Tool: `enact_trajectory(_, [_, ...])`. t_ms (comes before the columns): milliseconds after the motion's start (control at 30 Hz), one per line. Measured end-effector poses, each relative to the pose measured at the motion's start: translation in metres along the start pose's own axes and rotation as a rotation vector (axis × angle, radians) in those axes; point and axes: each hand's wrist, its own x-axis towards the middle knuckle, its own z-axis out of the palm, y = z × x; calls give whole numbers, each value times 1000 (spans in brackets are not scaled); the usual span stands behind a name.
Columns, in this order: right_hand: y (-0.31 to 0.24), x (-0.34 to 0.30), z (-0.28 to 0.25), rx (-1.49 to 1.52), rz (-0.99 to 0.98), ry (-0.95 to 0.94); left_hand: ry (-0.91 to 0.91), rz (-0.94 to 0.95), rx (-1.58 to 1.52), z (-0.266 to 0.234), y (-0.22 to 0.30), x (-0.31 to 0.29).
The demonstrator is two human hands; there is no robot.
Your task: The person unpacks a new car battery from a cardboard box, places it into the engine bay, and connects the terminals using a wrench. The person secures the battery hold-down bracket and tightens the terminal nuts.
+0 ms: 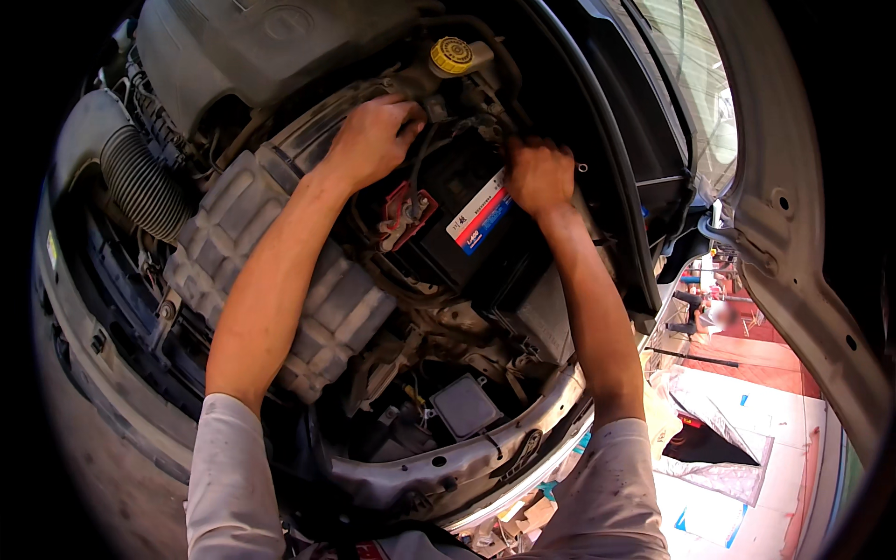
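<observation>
A black car battery [490, 224] with a white, red and blue label sits in the engine bay, in front of me. A red terminal cover [409, 217] with a metal clamp lies at its left end. My left hand [373, 140] is beyond that cover, its fingers curled in beside a dark cable [422, 161]; what they hold, if anything, does not show. At the battery's far right corner my right hand [539, 175] is closed, knuckles up. Its fingertips and whatever they grip are hidden.
A yellow reservoir cap [452, 56] stands beyond the hands. Left are a ribbed air hose [145, 184], a grey ridged box [271, 261] and an engine cover [257, 47]. The metal front crossmember [429, 471] curves nearby. At far right, a person [705, 315] is in the background.
</observation>
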Motion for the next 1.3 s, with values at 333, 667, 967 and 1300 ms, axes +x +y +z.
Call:
enact_trajectory(333, [9,4,-1,-56,11,29,28,24,3,1,0,-1])
enact_trajectory(667, [-2,5,3,-30,133,15,8,0,5,2,0,0])
enact_trajectory(967, [-21,-6,12,382,493,-69,-3,11,31,2,-6,0])
enact_trajectory(1300, [-27,-21,16,348,392,137,8,12,1,2,-4,0])
